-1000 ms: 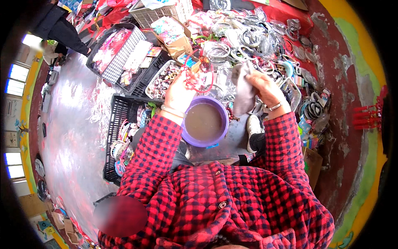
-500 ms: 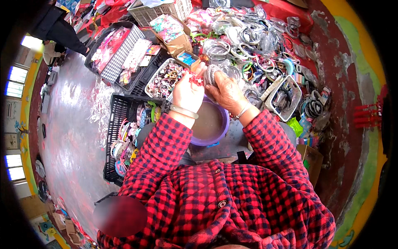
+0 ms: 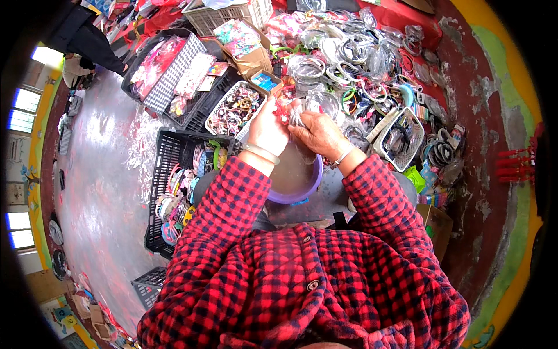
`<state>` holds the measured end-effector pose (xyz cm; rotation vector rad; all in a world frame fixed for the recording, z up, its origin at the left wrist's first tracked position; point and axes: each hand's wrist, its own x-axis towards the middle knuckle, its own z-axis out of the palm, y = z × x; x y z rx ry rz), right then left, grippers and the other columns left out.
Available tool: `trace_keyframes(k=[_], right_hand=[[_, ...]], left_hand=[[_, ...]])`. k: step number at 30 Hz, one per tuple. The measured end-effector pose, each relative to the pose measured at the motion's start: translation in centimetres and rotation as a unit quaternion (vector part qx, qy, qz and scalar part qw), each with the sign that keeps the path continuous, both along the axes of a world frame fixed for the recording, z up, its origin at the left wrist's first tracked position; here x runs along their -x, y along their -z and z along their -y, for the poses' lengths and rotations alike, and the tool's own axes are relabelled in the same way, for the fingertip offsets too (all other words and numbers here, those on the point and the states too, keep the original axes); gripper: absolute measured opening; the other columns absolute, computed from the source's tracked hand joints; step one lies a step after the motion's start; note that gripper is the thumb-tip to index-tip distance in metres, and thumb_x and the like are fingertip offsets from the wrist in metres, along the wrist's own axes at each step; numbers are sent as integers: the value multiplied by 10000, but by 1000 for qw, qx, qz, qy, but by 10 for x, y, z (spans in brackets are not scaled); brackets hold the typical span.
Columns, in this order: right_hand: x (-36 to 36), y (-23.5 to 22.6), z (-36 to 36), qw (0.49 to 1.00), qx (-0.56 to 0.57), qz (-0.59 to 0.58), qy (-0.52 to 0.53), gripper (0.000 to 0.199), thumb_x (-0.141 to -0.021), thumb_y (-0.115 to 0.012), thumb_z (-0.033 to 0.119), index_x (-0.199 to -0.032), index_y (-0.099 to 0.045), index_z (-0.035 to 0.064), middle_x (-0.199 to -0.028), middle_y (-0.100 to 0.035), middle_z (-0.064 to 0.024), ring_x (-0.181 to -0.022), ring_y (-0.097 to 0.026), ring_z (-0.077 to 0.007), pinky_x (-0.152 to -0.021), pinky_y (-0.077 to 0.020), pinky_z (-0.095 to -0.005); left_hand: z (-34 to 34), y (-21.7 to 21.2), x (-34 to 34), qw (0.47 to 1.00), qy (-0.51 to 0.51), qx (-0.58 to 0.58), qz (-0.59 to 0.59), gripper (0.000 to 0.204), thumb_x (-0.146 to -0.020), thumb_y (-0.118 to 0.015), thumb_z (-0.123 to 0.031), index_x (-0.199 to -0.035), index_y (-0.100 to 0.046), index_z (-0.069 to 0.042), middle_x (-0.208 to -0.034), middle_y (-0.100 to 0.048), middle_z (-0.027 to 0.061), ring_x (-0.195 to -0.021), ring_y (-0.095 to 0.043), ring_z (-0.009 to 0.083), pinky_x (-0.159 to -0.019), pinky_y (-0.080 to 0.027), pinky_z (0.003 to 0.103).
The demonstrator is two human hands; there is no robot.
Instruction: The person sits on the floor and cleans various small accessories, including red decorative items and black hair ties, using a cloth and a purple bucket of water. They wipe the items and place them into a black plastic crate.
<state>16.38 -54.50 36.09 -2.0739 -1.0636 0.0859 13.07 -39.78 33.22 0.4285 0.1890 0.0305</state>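
Note:
Above a purple basin [image 3: 318,176] of murky water, my two hands are close together. My left hand [image 3: 269,131], with a pale bangle at the wrist, is closed around a small red trinket with white bits [image 3: 283,110]; its exact kind is too small to make out. My right hand [image 3: 321,134] grips a crumpled grey cloth [image 3: 296,111] between thumb and fingers, pressed up against the trinket. Part of the cloth and the left fingertips are hidden where the hands meet.
At left stands a black crate [image 3: 154,198] of headbands. Ahead are a white basket [image 3: 241,131] of small hair ties, a cardboard box [image 3: 258,58] and a heap of bagged hoops [image 3: 349,52]. Another white basket [image 3: 415,119] sits at right. A person [image 3: 87,38] stands far left.
My right hand has shifted slightly lower with the grey cloth, which is now against the red trinket. The left fingers, stretched out before, have curled in around the trinket.

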Motion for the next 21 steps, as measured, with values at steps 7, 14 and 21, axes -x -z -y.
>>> trace_keyframes(k=[7, 14, 21], right_hand=[[-9, -6, 12, 995, 27, 48, -78, 294, -795, -557, 282, -692, -532, 8, -687, -563, -197, -693, -550, -383, -648, -426, -453], [-8, -11, 33, 982, 66, 107, -143, 234, -777, -577, 264, -721, -521, 45, -720, -541, -118, -764, -528, -307, -779, -380, -403], [-9, -6, 42, 967, 85, 179, -158, 228, -715, -621, 257, -737, -517, 56, -740, -549, -106, -760, -536, -303, -787, -396, -388]], left_hand=[[-1, -32, 10, 999, 17, -7, -41, 317, -932, -391, -236, -1166, -467, -36, -982, -561, 88, -836, -574, 222, -800, -465, 374], [-17, -63, 16, 991, 33, 17, -127, 282, -904, -450, -232, -694, -452, -45, -625, -450, 32, -592, -490, 155, -593, -449, 314], [-39, -60, 18, 985, 118, 71, -106, 290, -917, -409, -243, -703, -430, -49, -608, -386, 12, -483, -361, 89, -484, -331, 219]])
